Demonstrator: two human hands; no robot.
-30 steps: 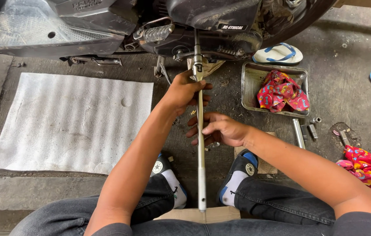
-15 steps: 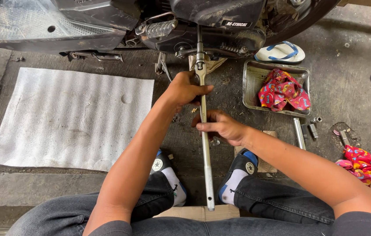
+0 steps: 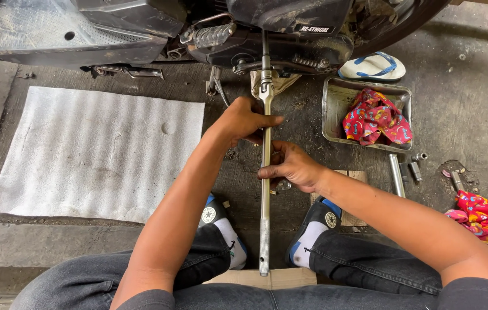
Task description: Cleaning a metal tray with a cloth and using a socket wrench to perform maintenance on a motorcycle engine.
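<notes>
A long silver breaker bar (image 3: 264, 218) with a swivel socket head reaches from my lap up into the underside of a black scooter (image 3: 267, 28). My left hand (image 3: 245, 119) grips the bar near its upper joint. My right hand (image 3: 291, 165) wraps around the shaft a little lower, fingers curled from the right side. The bar's handle end lies between my two shoes (image 3: 221, 227), above a piece of cardboard.
A white foam mat (image 3: 89, 152) lies on the concrete at left. A metal tray (image 3: 336, 92) holds a red patterned rag (image 3: 375, 117). Loose sockets and an extension bar (image 3: 396, 174) lie beside it. Another red rag (image 3: 479, 213) and flip-flops (image 3: 373, 66) are at right.
The view has shifted slightly and the bar's lower end has swung a little. Both hands keep their grip on the shaft, with the right hand sliding slightly along it.
</notes>
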